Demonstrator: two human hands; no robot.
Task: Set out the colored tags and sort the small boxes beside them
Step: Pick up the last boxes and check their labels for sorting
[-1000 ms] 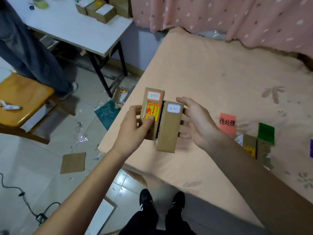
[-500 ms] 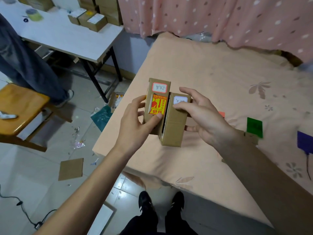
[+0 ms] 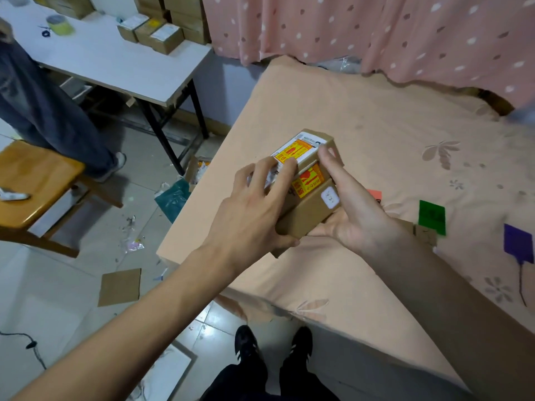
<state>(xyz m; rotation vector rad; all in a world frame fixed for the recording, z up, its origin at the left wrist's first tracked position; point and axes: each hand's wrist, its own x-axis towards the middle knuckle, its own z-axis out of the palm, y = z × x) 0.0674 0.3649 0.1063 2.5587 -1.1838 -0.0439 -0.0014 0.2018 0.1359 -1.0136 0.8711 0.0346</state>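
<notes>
Two small cardboard boxes with yellow and red labels are held together above the peach bed sheet. My left hand lies over the upper box, fingers on its label. My right hand cups the lower box, which carries a small white sticker. To the right on the sheet lie a red tag, mostly hidden behind my right hand, a green tag and a purple tag. Another small box peeks out by the green tag.
A white table with several cardboard boxes stands at the back left. A person's legs and a wooden stool are on the left. Cardboard scraps and litter lie on the tiled floor. A pink curtain hangs behind the bed.
The two boxes stood upright side by side in my hands; now they are tipped over and stacked, my left hand on top and my right hand underneath.
</notes>
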